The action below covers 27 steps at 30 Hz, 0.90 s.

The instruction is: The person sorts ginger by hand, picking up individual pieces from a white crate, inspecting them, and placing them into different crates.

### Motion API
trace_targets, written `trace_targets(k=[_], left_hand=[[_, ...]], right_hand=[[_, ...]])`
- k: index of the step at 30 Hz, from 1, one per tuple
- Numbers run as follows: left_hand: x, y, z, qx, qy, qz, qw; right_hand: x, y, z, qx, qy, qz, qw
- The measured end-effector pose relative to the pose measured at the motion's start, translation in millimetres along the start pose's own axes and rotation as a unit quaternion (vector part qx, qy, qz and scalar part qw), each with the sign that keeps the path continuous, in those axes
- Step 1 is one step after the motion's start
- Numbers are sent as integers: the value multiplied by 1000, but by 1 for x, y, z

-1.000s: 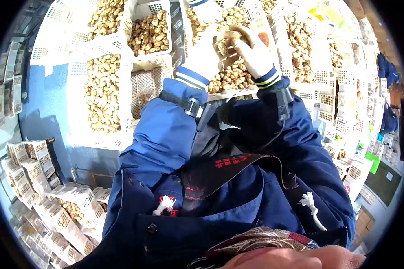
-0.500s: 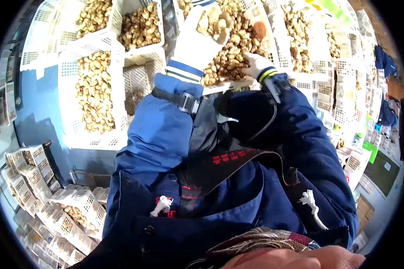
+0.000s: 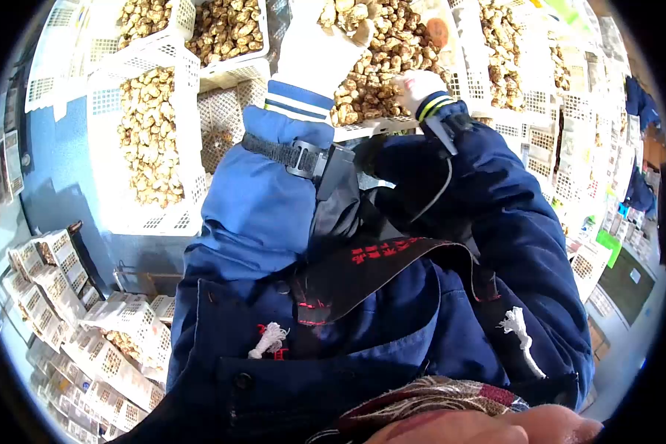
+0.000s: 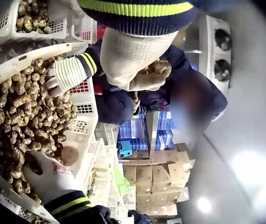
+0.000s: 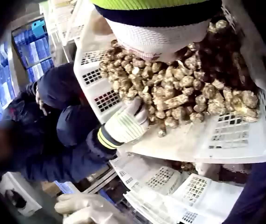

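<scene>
My left hand point(image 3: 314, 59), in a white glove, holds several knobby brown mushrooms point(image 3: 344, 15) in its curled fingers at the top of the head view. The left wrist view shows the same mushrooms point(image 4: 158, 68) at the fingertips, raised over the crate. My right hand point(image 3: 420, 87), also gloved, is down at the mushroom pile point(image 3: 381, 81) near the crate's right side. Its fingers reach into the pile in the left wrist view; I cannot tell whether they grip a piece. In the right wrist view the cuff and glove point(image 5: 156, 37) hide its fingertips.
Across the white crate point(image 5: 170, 144), another person's striped-gloved hand point(image 4: 70, 74) touches the same pile. More crates of mushrooms stand left point(image 3: 152, 140) and right point(image 3: 503, 59). Cardboard boxes point(image 4: 156, 182) are stacked in the background.
Both hands were together over the crate, fingers around mushrooms. My right hand has parted from the left and dropped to the pile; the left still holds mushrooms, now farther forward in the head view.
</scene>
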<state>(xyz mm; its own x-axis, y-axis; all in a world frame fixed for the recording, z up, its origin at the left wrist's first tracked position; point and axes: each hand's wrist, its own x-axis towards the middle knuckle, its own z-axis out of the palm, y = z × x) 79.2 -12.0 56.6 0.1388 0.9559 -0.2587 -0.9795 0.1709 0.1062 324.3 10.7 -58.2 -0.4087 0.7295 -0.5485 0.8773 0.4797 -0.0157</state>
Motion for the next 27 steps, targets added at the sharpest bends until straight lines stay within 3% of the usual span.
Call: trace_targets(k=[1,4,5,8,9,11,12,13,14,15,16,17,18,19,20,21,23,25,26,27], left_hand=[[-1,-1,1,-7,14,7,1000],[1,1,1,-27,44,20,998],[1,1,-1,-23,43,7,999],[9,7,-13,-25,12,-21,999],[7,6,-10,-30,12,-10,999],[2,5,-4,-38,10,15,999],[1,8,-10,-30,-10,1,999],[8,12,-24,-44,-75,-26,996],[22,16,-40,-58,-142,-54,987],[33,19,-43,-71,-210,-83,972],[17,17,-28,-13,-69,-24,997],[20,8,-35,150,-66,90,982],[19,1,-33,308,-26,198,930],[18,2,-34,270,-35,182,945],[17,2,-34,231,-43,165,958],[8,2,-24,205,-62,155,964],[4,7,-17,92,-99,108,985],[0,15,-7,-84,-130,31,987],[-2,14,-1,-60,-42,71,995],[-2,15,-2,-62,-45,76,994]], right_hand=[[-6,-18,-6,-52,-63,-31,996],[-1,-19,-1,37,-113,7,993],[-6,-18,-1,39,-98,17,994],[-11,-17,-8,1,-183,44,982],[-12,-16,-9,16,-177,41,983],[-11,-12,-4,115,-56,35,991],[-6,-1,15,203,49,-8,978],[-9,1,8,359,30,-19,933],[-6,10,22,417,58,-104,901],[-18,0,8,592,9,-96,800],[-30,-12,-9,742,-33,-73,665],[-38,-22,-23,780,-20,-131,612],[-45,-27,-30,790,-20,-143,597],[-50,-32,-36,799,-22,-154,581],[-51,-38,-45,709,52,-154,687],[-50,-50,-47,628,164,-129,750],[-61,-52,-61,340,312,-115,880],[-59,-58,-75,210,403,-117,883],[-57,-60,-78,222,400,-101,883],[-57,-61,-81,234,395,-85,884]])
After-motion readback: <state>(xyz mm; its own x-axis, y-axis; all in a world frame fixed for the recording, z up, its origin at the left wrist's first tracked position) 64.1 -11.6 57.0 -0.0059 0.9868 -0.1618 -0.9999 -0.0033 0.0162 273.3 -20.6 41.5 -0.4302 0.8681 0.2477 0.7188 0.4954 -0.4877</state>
